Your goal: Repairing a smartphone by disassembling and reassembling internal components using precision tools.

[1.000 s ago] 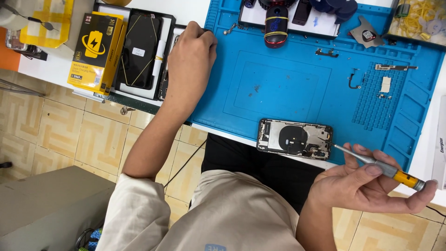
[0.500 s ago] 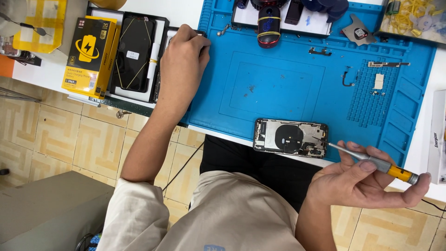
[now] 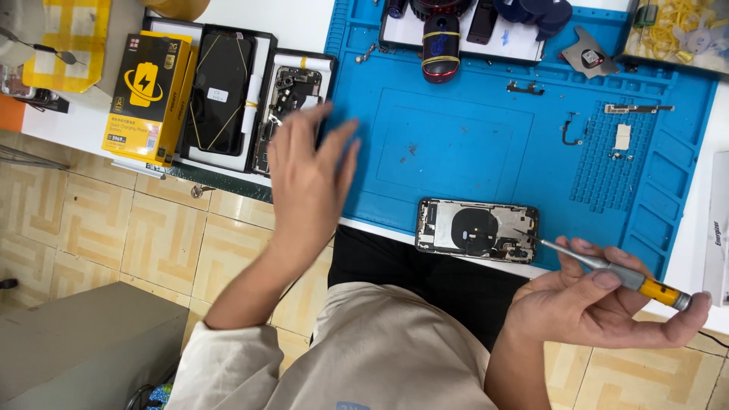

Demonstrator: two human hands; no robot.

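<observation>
Screwdriver in my right hand: thin grey metal shaft, orange-yellow grip, silver cap at the end. Thumb and fingers are curled and pinched on the handle, palm turned up. The tip points away from the hand toward the opened phone, which lies just beside my fingertips at the near edge of the blue mat. Whether the tip touches the phone I cannot tell.

Phone: one, flat rectangle, back shell exposed, dark round coil in the middle, metal frame.

My left hand is spread wide, fingers apart and blurred, holding nothing. It hovers over the left edge of the mat. Just beyond its fingertips sit two shallow black trays, one with a dark glass screen panel, one with a second phone frame. Further out from that hand, one glossy yellow box.

Mat: rubbery, ribbed, with moulded compartments. White tabletop underneath.
</observation>
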